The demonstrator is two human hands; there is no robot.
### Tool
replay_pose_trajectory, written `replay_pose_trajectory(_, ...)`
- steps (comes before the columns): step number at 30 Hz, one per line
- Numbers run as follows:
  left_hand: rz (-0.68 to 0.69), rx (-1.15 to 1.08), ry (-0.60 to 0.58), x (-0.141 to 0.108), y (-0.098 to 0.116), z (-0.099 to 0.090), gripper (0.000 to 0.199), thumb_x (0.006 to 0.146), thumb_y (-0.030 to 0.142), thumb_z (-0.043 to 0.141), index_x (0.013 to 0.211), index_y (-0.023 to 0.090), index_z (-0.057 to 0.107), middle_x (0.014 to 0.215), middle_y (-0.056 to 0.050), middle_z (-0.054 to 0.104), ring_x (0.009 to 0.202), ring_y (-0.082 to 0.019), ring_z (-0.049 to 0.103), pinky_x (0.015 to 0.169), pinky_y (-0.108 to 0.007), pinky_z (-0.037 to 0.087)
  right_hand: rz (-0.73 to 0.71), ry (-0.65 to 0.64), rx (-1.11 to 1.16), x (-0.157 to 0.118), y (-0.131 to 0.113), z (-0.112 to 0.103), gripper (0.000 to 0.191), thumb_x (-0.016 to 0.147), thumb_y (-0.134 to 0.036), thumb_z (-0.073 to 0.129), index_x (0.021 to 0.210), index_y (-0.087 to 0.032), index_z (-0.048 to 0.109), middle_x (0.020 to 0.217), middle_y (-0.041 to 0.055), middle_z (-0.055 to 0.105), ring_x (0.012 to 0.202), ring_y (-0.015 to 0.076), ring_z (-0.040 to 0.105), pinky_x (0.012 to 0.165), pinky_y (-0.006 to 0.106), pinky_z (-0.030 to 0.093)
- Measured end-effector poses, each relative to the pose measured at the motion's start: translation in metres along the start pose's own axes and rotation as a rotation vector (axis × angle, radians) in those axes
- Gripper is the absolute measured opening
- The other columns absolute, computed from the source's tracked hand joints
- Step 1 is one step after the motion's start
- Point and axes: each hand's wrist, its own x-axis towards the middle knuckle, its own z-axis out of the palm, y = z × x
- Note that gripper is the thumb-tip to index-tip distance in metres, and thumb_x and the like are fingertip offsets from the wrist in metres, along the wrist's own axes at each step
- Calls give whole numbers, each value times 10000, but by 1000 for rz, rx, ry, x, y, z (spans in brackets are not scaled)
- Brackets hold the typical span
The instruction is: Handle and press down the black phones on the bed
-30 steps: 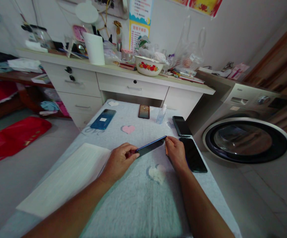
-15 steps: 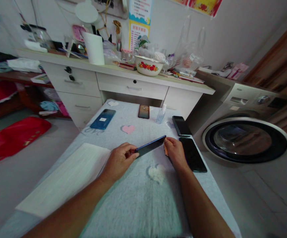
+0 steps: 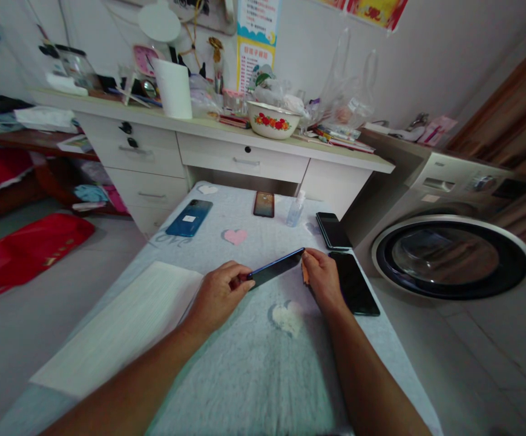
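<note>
A dark smartphone with a blue edge (image 3: 277, 269) is held tilted above the table. My left hand (image 3: 223, 295) is closed on its left end, thumb in front and fingers behind. At the phone's right end, my right hand (image 3: 322, 277) is closed on a small orange piece that looks like cloth (image 3: 305, 272), with its fingertips at the phone's corner. Most of the orange piece is hidden by the fingers. Right beside my right hand lies a black tablet or large phone (image 3: 356, 284). A white paper sheet or towel (image 3: 121, 330) lies under my left forearm.
On the cloth-covered table (image 3: 249, 375) are a blue phone (image 3: 190, 218), a brown phone or case (image 3: 263, 204), a clear spray bottle (image 3: 295, 210) and stacked dark phones (image 3: 334, 231). Behind stands a white desk (image 3: 244, 160); a washing machine (image 3: 448, 254) is at right.
</note>
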Motion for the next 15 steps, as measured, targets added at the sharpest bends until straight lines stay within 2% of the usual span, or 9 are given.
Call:
replay_pose_trajectory(7,21,7,11,-1,3,-1,83,795,181,609,851,193,669,759,15,587,662,-115,556,620,-233,416,-9,39,117,-3,-5,-2,382,841,-464,537,974,-152,714,864,72,702,757,196,616,648,274,463)
replay_pose_trajectory(15,22,21,33,-1,3,-1,89,795,185,608,858,190,671,740,17,589,644,-115,554,612,-235,416,-28,35,52,-3,-5,0,391,846,-459,521,963,-149,729,849,80,715,764,204,633,661,277,473)
